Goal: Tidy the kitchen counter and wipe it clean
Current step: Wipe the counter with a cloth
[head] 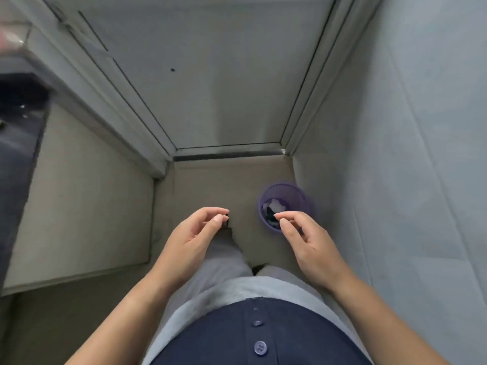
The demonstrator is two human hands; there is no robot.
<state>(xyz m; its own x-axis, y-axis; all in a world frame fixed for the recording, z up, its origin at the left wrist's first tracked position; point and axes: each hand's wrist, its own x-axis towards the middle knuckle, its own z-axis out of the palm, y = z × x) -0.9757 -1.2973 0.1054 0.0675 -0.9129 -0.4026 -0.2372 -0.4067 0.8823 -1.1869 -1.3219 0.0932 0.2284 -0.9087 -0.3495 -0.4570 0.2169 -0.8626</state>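
I look straight down at the floor. A purple mesh waste bin (295, 196) stands on the floor by the right wall, with white and dark scraps inside. My right hand (305, 241) hovers over the bin's near rim, fingers loosely curled and apart, holding nothing. My left hand (195, 230) is level with it, to the left of the bin, over my leg, fingers also curled and apart with nothing visible in them. The dark kitchen counter (18, 138) shows only as a blurred edge at the far left.
A closed door (210, 83) with a metal threshold (229, 154) lies ahead. A pale cabinet side (79, 201) stands on the left and a white wall (421, 154) on the right. The beige floor (229, 185) forms a narrow strip between them.
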